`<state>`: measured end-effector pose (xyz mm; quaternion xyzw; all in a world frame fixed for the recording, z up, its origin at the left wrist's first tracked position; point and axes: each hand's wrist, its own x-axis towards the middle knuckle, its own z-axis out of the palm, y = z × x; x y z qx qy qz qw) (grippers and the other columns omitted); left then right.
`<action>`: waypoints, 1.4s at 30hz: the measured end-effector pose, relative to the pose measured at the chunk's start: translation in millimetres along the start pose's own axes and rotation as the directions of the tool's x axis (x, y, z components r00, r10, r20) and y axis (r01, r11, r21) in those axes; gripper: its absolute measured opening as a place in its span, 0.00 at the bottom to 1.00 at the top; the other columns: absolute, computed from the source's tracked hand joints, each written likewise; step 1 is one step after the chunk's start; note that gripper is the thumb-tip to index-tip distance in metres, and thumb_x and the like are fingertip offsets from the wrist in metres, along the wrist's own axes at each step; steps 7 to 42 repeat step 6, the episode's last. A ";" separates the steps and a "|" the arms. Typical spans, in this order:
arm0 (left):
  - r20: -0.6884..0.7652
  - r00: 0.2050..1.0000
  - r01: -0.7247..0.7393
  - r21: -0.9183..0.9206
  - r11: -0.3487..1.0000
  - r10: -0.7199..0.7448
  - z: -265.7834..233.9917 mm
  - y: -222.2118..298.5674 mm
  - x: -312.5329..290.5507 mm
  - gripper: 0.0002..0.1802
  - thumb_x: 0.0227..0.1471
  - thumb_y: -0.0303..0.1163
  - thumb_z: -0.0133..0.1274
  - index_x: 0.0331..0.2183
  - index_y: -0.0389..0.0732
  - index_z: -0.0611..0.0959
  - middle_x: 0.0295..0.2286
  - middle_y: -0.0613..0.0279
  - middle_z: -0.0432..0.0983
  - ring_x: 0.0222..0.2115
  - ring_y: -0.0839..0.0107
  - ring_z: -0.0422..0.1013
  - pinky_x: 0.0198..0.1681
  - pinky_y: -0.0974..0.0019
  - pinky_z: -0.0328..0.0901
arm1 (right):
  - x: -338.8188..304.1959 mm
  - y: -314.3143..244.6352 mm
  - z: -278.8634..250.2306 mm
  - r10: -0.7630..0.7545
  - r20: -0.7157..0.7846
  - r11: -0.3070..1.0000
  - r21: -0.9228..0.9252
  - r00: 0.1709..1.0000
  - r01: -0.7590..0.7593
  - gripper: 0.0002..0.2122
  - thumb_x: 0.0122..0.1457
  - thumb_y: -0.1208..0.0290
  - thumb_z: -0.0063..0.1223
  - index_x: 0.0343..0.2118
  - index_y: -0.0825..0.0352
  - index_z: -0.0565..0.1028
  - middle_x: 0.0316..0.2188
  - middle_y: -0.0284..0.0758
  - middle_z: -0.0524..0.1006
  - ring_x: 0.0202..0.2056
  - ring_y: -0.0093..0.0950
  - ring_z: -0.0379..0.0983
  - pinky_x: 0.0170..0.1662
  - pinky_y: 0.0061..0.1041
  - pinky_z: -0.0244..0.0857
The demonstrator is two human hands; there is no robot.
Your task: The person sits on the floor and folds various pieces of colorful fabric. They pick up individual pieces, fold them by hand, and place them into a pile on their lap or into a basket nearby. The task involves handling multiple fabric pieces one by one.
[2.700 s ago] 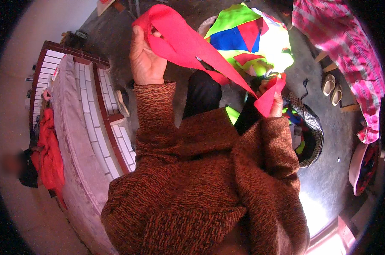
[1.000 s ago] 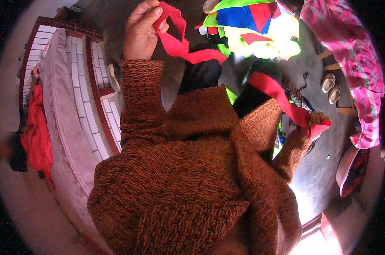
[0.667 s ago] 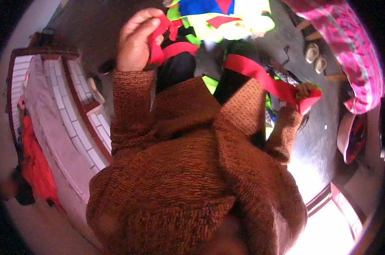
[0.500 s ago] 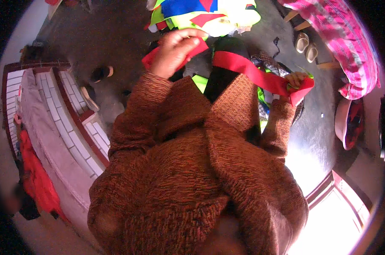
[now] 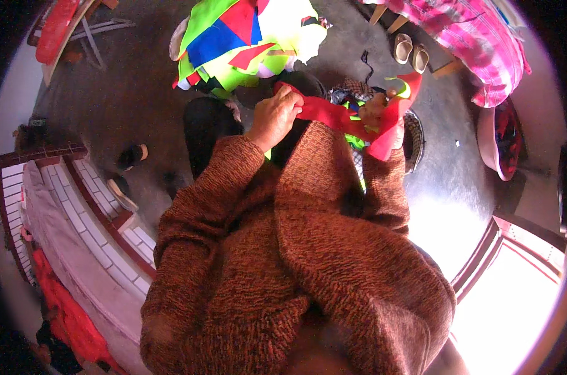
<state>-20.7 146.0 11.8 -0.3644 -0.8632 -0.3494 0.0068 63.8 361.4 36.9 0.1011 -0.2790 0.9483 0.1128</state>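
Observation:
A long red fabric strip [image 5: 324, 114] stretches between my two hands in front of my knees. My left hand [image 5: 274, 119] pinches its left end, thumb pressed against bent fingers. At the strip's other end, my right hand [image 5: 374, 112] is closed on the red cloth, partly hidden behind its folds. A small neon yellow-green scrap [image 5: 401, 87] shows at the top of this bunch, next to a raised red corner. Below my right hand, a checkered bundle [image 5: 413, 140] with bright green cloth pieces lies by my leg.
Ahead lies a heap of neon yellow, blue and red cloth pieces [image 5: 224, 40]. Pale shoes [image 5: 403, 49] stand near a pink plaid cover [image 5: 465, 37] at the right. A pink basin [image 5: 488, 140] leans by the wall. Dark shoes [image 5: 132, 156] lie on the left floor.
My left hand has come down and nearer to my right hand, and the strip between them is shorter. The view has turned, so the cloth heap sits further left and lower.

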 end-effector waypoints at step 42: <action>-0.194 0.980 -0.098 -0.216 0.972 0.056 4.2 -17.4 -8.0 0.08 0.40 0.25 0.54 0.25 0.43 0.72 0.27 0.57 0.68 0.28 0.56 0.70 0.29 0.62 0.65 | 1.5 2.2 16.2 -0.045 -0.029 0.997 -0.067 0.999 0.043 0.21 0.47 0.64 0.58 0.44 0.58 0.64 0.21 0.29 0.64 0.19 0.22 0.58 0.22 0.21 0.53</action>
